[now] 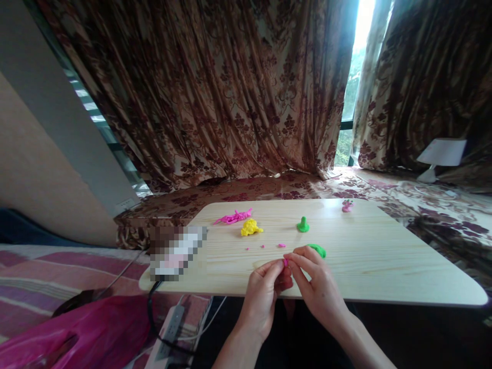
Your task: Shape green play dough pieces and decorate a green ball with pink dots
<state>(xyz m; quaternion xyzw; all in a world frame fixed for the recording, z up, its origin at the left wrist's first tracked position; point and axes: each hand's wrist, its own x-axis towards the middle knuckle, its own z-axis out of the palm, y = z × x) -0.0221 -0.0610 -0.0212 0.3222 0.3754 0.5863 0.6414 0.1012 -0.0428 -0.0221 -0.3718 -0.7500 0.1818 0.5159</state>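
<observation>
left hand [263, 294] and right hand [318, 282] are pinching one small pink piece [285, 262], fingertips [300, 260] nearly together; one green lump [318, 250] is lying just beyond the right hand.

1. The table [384, 266] stands before the ledge [269, 189]; the curtain [230, 102] hangs behind, with the lamp [442, 152] on the ledge's right part.
2. At the table's back left lies the strand bundle [234, 217]; the clay lump [250, 228] sits just before it, slightly right.
3. Right of the lump stands the clay peg [303, 225]; the figurine [347, 206] is farther right, near the back edge.
4. Before the lump, three clay bits [282, 245] form a row, the last to its right.
5. The left hand [263, 297] and right hand [321, 284] meet at the near edge, a clay piece [285, 262] between them.
6. The clay mound [317, 250] lies just behind the right hand.
</observation>
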